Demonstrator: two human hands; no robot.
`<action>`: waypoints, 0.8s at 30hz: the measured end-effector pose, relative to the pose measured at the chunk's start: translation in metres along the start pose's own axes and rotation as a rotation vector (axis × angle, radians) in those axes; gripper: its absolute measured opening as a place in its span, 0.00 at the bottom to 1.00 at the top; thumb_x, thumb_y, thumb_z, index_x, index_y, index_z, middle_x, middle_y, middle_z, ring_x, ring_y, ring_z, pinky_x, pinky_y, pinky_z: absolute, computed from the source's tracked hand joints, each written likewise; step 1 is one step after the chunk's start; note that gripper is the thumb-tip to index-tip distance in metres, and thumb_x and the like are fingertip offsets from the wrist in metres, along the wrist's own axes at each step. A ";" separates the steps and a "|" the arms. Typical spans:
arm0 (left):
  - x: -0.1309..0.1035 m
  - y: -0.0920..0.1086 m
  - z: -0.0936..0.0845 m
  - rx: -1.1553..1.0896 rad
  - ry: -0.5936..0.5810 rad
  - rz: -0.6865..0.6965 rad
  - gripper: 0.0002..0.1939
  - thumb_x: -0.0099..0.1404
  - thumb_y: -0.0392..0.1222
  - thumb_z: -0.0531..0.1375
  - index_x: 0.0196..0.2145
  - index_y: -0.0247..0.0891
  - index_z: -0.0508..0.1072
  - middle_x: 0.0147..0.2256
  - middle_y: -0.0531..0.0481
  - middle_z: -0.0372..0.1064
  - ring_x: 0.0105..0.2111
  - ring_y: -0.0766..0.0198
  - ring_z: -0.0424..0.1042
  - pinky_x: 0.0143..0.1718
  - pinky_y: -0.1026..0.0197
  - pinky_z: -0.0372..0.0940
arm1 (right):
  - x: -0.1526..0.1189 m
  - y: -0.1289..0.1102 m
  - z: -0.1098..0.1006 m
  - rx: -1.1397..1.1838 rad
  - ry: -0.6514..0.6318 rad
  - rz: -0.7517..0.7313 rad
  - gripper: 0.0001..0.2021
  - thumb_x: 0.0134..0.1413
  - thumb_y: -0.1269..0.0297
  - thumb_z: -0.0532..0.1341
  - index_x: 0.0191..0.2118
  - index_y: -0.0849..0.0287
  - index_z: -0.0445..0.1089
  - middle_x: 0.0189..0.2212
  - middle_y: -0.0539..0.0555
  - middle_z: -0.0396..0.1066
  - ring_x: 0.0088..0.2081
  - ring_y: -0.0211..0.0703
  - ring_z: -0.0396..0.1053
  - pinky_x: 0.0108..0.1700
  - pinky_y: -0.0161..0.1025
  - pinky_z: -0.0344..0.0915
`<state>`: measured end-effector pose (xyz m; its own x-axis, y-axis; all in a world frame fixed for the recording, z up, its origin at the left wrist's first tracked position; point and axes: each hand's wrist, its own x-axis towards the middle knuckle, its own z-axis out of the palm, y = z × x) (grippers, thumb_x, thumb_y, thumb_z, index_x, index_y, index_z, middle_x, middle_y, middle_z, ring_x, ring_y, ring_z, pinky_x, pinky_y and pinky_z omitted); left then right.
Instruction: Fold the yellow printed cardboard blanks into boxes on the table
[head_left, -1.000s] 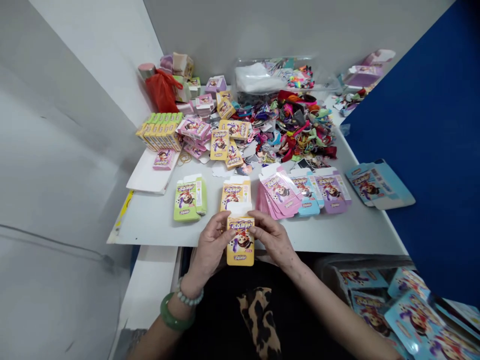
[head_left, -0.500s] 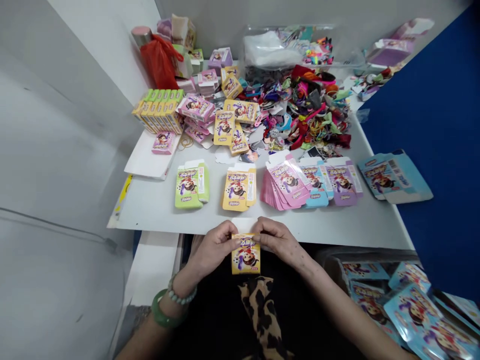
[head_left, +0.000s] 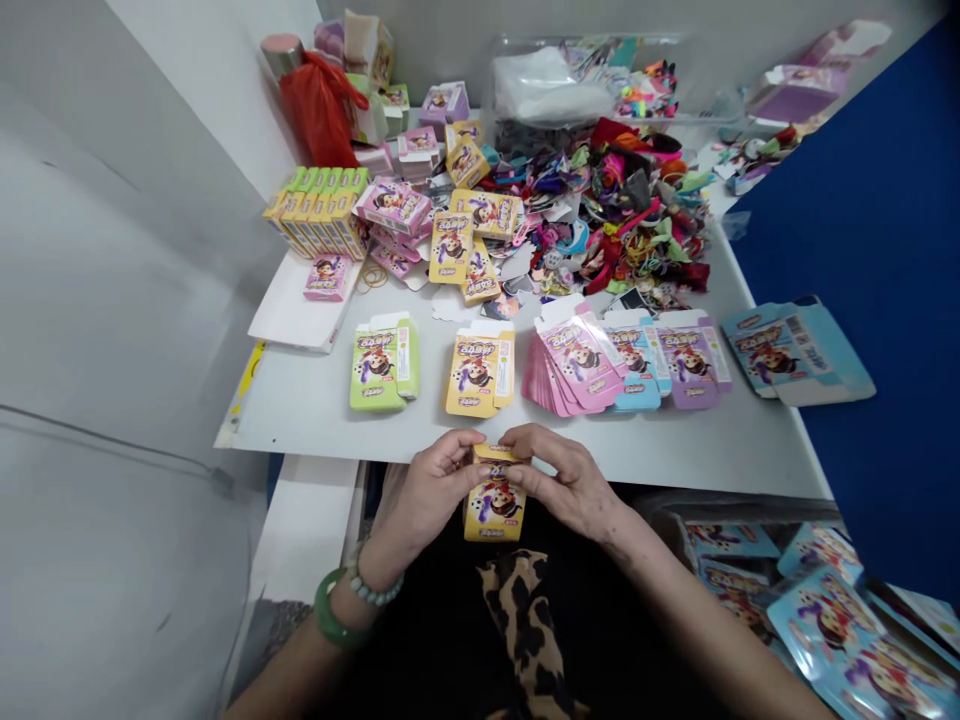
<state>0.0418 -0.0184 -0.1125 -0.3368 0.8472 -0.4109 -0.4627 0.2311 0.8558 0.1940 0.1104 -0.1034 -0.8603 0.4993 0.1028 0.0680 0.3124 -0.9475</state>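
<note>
A small yellow cardboard box point(head_left: 495, 510) with a cartoon girl on its front is held upright between both hands, just off the table's front edge. My left hand point(head_left: 442, 485) grips its upper left side, thumb on the front. My right hand point(head_left: 559, 480) pinches the upper right, fingers at the top flap, which is folded over. Beyond them, in a row on the table, lie a stack of flat green boxes point(head_left: 377, 368), flat yellow boxes point(head_left: 472, 375), fanned pink boxes point(head_left: 574, 355), blue boxes point(head_left: 636, 365) and purple boxes point(head_left: 688, 365).
A colourful heap of hair accessories point(head_left: 615, 210) covers the back of the table point(head_left: 300, 410). Filled yellow and green boxes point(head_left: 319, 215) stand at the left, near a red bag point(head_left: 321, 110). Blue packs point(head_left: 825, 610) fill a container at the lower right. A blue box point(head_left: 795, 350) overhangs the right edge.
The white inner flap that stood up from the yellow box has been folded down, and a yellow top now shows. Both hands have come slightly closer together over it.
</note>
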 end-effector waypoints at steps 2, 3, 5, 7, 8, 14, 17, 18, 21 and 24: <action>-0.001 0.002 0.003 0.045 -0.002 0.017 0.18 0.54 0.43 0.72 0.42 0.37 0.76 0.33 0.51 0.77 0.34 0.63 0.74 0.38 0.62 0.68 | 0.004 -0.006 -0.004 -0.007 -0.022 0.049 0.11 0.64 0.59 0.59 0.31 0.56 0.68 0.34 0.53 0.73 0.35 0.41 0.71 0.38 0.38 0.66; -0.001 0.003 0.004 0.070 -0.002 0.028 0.18 0.55 0.42 0.72 0.42 0.37 0.77 0.33 0.51 0.77 0.33 0.64 0.73 0.38 0.63 0.68 | 0.006 -0.008 -0.005 -0.014 -0.036 0.066 0.10 0.64 0.59 0.59 0.31 0.56 0.69 0.32 0.52 0.73 0.34 0.40 0.70 0.37 0.38 0.66; -0.002 0.006 0.006 0.100 -0.010 0.045 0.17 0.56 0.42 0.71 0.42 0.37 0.77 0.33 0.51 0.76 0.33 0.63 0.73 0.37 0.63 0.68 | 0.009 -0.013 -0.006 -0.032 -0.065 0.067 0.07 0.64 0.61 0.59 0.35 0.55 0.72 0.33 0.52 0.74 0.34 0.40 0.71 0.38 0.38 0.66; -0.004 0.008 0.007 0.091 -0.029 0.047 0.17 0.56 0.42 0.71 0.43 0.37 0.78 0.34 0.50 0.77 0.34 0.62 0.74 0.38 0.62 0.69 | 0.010 -0.015 -0.005 -0.045 -0.058 0.053 0.08 0.64 0.62 0.58 0.38 0.55 0.74 0.34 0.52 0.75 0.35 0.40 0.72 0.39 0.37 0.67; -0.004 0.008 0.007 0.081 -0.038 0.045 0.17 0.56 0.42 0.71 0.43 0.37 0.78 0.35 0.50 0.77 0.35 0.61 0.75 0.39 0.61 0.69 | 0.009 -0.016 -0.004 -0.053 -0.036 0.055 0.09 0.65 0.62 0.57 0.38 0.55 0.74 0.33 0.52 0.75 0.35 0.40 0.72 0.38 0.37 0.67; -0.006 0.001 0.009 0.023 -0.013 0.065 0.21 0.54 0.40 0.72 0.46 0.39 0.77 0.37 0.48 0.79 0.38 0.60 0.76 0.42 0.60 0.71 | 0.005 -0.016 -0.001 -0.118 -0.002 0.141 0.10 0.63 0.64 0.55 0.35 0.56 0.74 0.30 0.52 0.76 0.32 0.40 0.72 0.35 0.36 0.65; -0.007 -0.002 0.008 0.031 0.009 0.056 0.22 0.54 0.39 0.72 0.47 0.39 0.78 0.35 0.49 0.79 0.36 0.61 0.76 0.40 0.61 0.71 | 0.002 -0.023 -0.007 -0.193 -0.084 0.101 0.12 0.62 0.69 0.54 0.36 0.55 0.75 0.30 0.53 0.75 0.33 0.42 0.72 0.34 0.36 0.65; -0.007 -0.003 0.008 0.039 0.014 0.057 0.21 0.54 0.38 0.72 0.46 0.39 0.78 0.35 0.49 0.79 0.36 0.62 0.76 0.40 0.61 0.71 | 0.002 -0.027 -0.010 -0.219 -0.123 0.085 0.13 0.62 0.70 0.53 0.36 0.55 0.75 0.30 0.53 0.75 0.32 0.42 0.71 0.34 0.36 0.64; -0.008 -0.002 0.008 0.074 0.028 0.071 0.20 0.54 0.38 0.72 0.46 0.39 0.79 0.36 0.49 0.79 0.36 0.62 0.76 0.41 0.61 0.71 | 0.001 -0.037 -0.017 -0.250 -0.230 0.057 0.16 0.63 0.73 0.50 0.37 0.54 0.75 0.31 0.54 0.75 0.33 0.42 0.71 0.34 0.37 0.64; -0.009 0.000 0.009 0.134 0.041 0.097 0.17 0.55 0.39 0.71 0.43 0.40 0.81 0.35 0.50 0.79 0.35 0.63 0.76 0.41 0.61 0.70 | 0.002 -0.038 -0.017 -0.240 -0.251 0.063 0.17 0.62 0.75 0.50 0.40 0.54 0.76 0.33 0.55 0.75 0.35 0.43 0.72 0.36 0.38 0.66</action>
<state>0.0519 -0.0216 -0.1063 -0.4090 0.8491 -0.3342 -0.3135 0.2132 0.9254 0.1989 0.1133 -0.0619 -0.9459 0.3190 -0.0594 0.2164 0.4835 -0.8482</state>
